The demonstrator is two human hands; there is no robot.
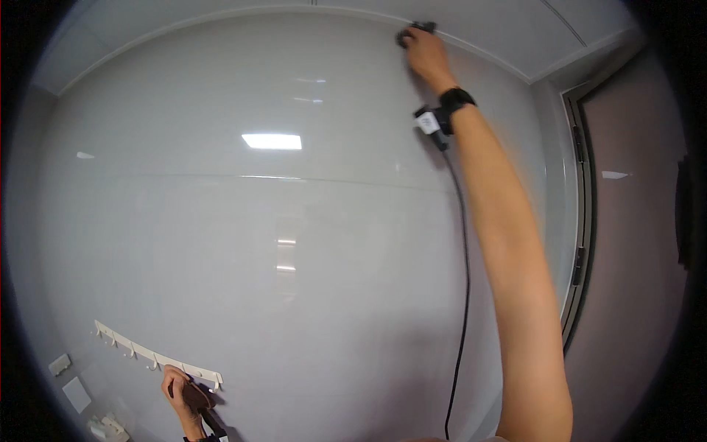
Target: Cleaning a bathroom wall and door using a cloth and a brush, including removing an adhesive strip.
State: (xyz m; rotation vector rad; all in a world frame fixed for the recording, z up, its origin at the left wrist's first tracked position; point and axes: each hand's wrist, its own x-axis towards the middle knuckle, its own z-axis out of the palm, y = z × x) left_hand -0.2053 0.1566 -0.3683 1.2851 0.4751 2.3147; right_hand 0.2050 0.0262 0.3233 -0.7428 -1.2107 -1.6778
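High on a glossy grey tiled wall [353, 221], my right hand [428, 55] is shut on a small dark object [424, 26], possibly a cloth or pad, close to the ceiling edge. The arm reaches far up, and the fingers partly cover the object. At lower left, my left hand [175, 387] grips a flat dark-brown object [197, 395] whose exact kind is unclear. It overlaps the right part of a white wall-mounted hook rack [141, 349]; whether they touch cannot be told.
A black wrist strap [457, 99] on my right arm carries a small device [427, 121] with a black cable [463, 265] hanging down. A door [624, 232] with a dark frame stands at right. White wall plates [77, 394] sit at lower left, below the white ceiling [486, 27].
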